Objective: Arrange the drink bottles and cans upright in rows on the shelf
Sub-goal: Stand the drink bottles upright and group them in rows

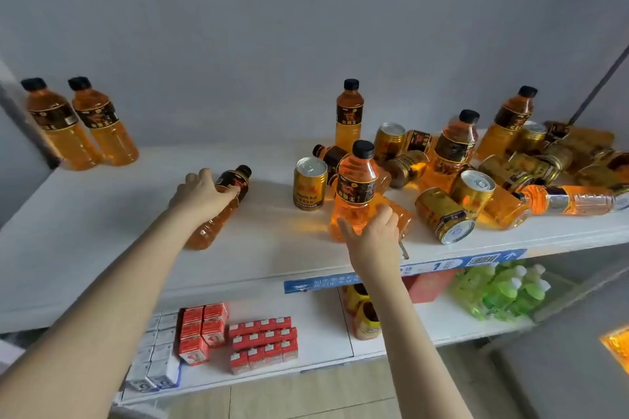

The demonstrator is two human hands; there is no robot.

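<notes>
On the white top shelf (pixel 102 241), my left hand (pixel 200 196) grips an orange drink bottle (pixel 235 185) that lies on its side, black cap pointing back right. An upright orange bottle (pixel 357 180) near the front edge is held at its base by my right hand (pixel 376 235). Two bottles (pixel 81 126) stand upright at the far left. A gold can (pixel 309 184) stands just left of the held upright bottle. Behind and to the right is a jumble of bottles and gold cans (pixel 493 173), some upright, many lying down.
A blue price strip (pixel 401 270) runs along the shelf's front edge. The lower shelf holds red cartons (pixel 262 340), white cartons (pixel 160 354), yellow jars (pixel 366 316) and green bottles (pixel 500 292). A grey wall backs the shelf, with a frame post (pixel 599 85) at right.
</notes>
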